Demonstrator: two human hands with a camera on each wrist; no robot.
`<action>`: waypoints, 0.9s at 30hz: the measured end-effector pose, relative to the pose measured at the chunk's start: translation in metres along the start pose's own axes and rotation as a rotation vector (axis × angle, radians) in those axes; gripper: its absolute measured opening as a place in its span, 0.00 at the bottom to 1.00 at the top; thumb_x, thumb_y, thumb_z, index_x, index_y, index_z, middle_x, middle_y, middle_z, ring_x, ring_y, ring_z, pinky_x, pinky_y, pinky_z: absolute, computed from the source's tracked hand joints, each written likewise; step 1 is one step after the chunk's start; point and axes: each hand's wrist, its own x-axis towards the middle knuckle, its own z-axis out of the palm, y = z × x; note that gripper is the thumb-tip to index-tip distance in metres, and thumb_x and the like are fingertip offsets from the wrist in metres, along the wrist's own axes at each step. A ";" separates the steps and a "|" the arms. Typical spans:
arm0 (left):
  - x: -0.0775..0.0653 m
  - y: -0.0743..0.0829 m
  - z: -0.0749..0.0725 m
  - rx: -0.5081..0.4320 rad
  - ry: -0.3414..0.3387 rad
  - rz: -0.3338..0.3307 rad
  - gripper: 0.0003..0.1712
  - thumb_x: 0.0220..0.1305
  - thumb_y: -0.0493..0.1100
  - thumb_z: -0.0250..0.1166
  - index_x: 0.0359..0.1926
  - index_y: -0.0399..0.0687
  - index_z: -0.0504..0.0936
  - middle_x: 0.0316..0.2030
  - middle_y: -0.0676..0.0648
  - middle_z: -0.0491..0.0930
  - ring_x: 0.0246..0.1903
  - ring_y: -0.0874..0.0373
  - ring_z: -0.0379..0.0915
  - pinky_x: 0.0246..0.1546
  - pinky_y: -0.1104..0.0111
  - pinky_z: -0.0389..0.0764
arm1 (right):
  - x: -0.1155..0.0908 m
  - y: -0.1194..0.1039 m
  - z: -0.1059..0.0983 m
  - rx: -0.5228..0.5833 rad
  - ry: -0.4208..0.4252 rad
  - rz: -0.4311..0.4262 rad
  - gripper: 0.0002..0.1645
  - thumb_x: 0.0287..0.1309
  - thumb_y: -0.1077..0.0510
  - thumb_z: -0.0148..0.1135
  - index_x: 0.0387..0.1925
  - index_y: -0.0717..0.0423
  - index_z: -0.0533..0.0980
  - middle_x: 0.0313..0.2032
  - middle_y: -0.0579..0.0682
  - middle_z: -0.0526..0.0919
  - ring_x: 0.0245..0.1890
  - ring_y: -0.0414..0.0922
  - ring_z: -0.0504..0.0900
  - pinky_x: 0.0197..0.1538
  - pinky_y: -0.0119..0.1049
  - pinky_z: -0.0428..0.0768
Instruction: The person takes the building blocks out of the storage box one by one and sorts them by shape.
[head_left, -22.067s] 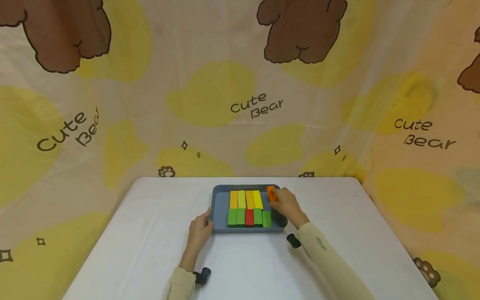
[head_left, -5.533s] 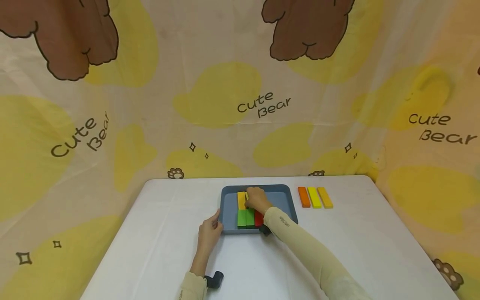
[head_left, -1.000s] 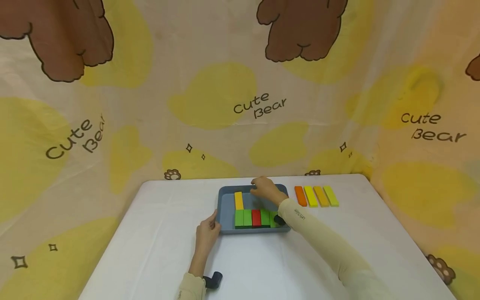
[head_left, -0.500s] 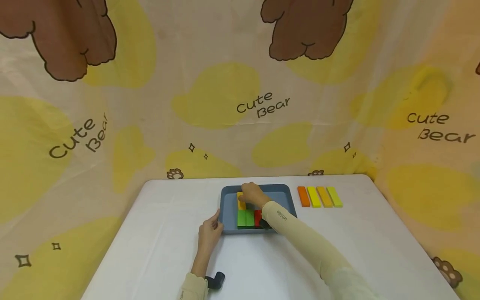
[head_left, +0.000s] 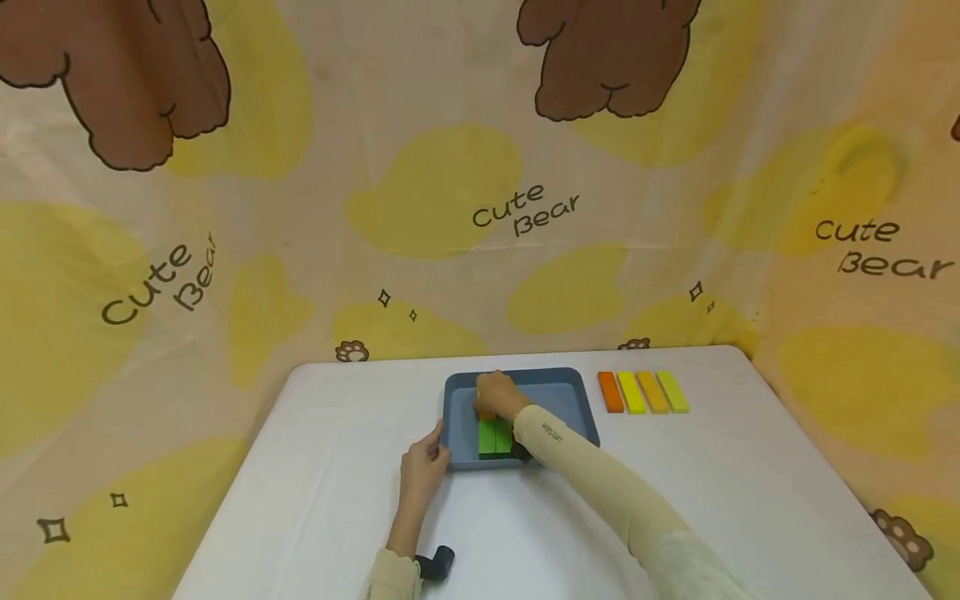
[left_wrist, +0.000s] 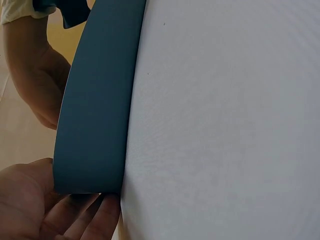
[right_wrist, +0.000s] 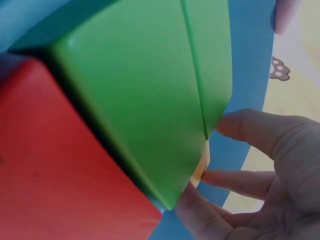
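A blue-grey tray (head_left: 573, 408) stands on the white table. My left hand (head_left: 425, 467) grips its left wall; in the left wrist view the fingers (left_wrist: 102, 220) curl at the end of the tray wall (left_wrist: 95, 115). Inside the tray, my right hand (head_left: 501, 395) pinches a yellow-orange block (right_wrist: 201, 167) at the upper left, mostly hidden by the fingers. Directly in front of it are green blocks (head_left: 487, 437). The right wrist view shows a green block (right_wrist: 135, 90) and a red block (right_wrist: 60, 165) close up. My right forearm covers the rest of that row.
To the right of the tray, an orange block (head_left: 611, 392), a yellow block (head_left: 631, 392), a yellow-orange block (head_left: 652, 392) and a lime block (head_left: 672, 392) lie side by side on the table (head_left: 720, 483). A patterned cloth (head_left: 420, 192) hangs behind.
Over the earlier frames, the orange, yellow, yellow-orange and lime blocks went from the tray to the table's right. In the last second my right hand moved left and down onto the remaining yellow-orange block.
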 end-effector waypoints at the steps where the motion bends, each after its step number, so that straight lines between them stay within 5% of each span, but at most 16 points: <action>1: 0.000 0.001 0.000 -0.005 0.001 -0.011 0.29 0.57 0.35 0.59 0.62 0.42 0.75 0.55 0.35 0.79 0.54 0.42 0.79 0.39 0.63 0.85 | 0.000 -0.001 0.001 -0.003 -0.003 0.002 0.08 0.56 0.59 0.64 0.36 0.59 0.77 0.31 0.50 0.80 0.29 0.44 0.75 0.32 0.34 0.76; 7: -0.001 0.002 -0.001 -0.014 0.007 -0.006 0.29 0.57 0.34 0.59 0.62 0.40 0.76 0.55 0.36 0.79 0.55 0.41 0.78 0.47 0.57 0.84 | 0.001 -0.004 0.004 -0.039 0.012 0.004 0.08 0.55 0.61 0.63 0.38 0.59 0.77 0.32 0.51 0.81 0.30 0.45 0.76 0.33 0.34 0.77; 27: -0.002 0.001 0.000 -0.026 -0.009 -0.017 0.28 0.59 0.35 0.59 0.62 0.41 0.75 0.56 0.36 0.78 0.56 0.43 0.77 0.50 0.56 0.82 | -0.002 0.000 0.004 -0.027 0.041 -0.029 0.07 0.52 0.61 0.66 0.33 0.58 0.76 0.26 0.48 0.76 0.26 0.43 0.73 0.28 0.32 0.74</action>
